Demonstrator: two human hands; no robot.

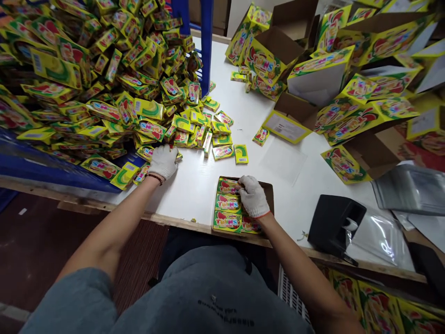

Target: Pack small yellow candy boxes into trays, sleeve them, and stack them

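My left hand (163,162), in a white knitted glove, is at the near edge of a heap of small yellow-green TWINS boxes (149,130). Its fingers curl down over a small TWINS box (179,157), which shows beside the fingertips. In front of my body stands an open display carton (271,195), partly filled with rows of small TWINS boxes (227,202) lying face up. My right hand (254,197), also gloved, reaches into this carton. Its thumb and fingers are closed at a small box in the back row; the glove hides part of that row.
A blue plastic crate (206,46) holds the heap, which spills onto the white table (194,204). Several open display cartons (266,60) crowd the back right. A black tape dispenser (333,222) stands at right, beside clear plastic sheets (378,236). One loose box (261,136) lies mid-table.
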